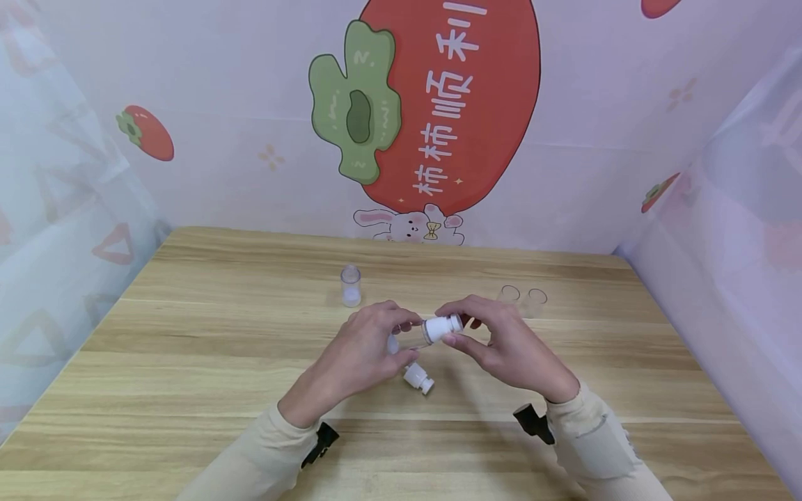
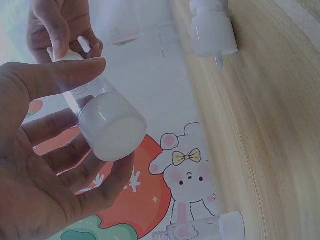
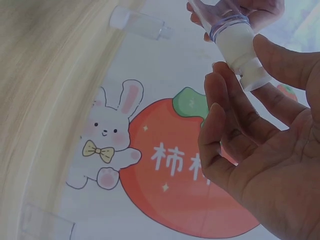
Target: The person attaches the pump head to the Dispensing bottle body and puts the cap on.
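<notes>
My left hand [image 1: 376,341] grips a clear pump bottle [image 2: 75,100] with a white base [image 2: 117,130], held tilted above the table. At its other end sits a white pump head [image 3: 237,47] with a collar. My right hand [image 1: 504,341] has its thumb and fingers at this pump head, pinching it. In the left wrist view the fingers of the left hand curve round the bottle's side. Just below the hands, a second white pump head [image 1: 418,378] lies on the table, its stem partly hidden behind the left hand.
Another clear bottle [image 1: 351,287] with a white base stands open-necked behind the left hand. Two clear caps [image 1: 537,300] stand near the back right, beyond the right hand. The wooden table [image 1: 250,417] is bordered by a printed cloth backdrop [image 1: 250,174] at the back and sides.
</notes>
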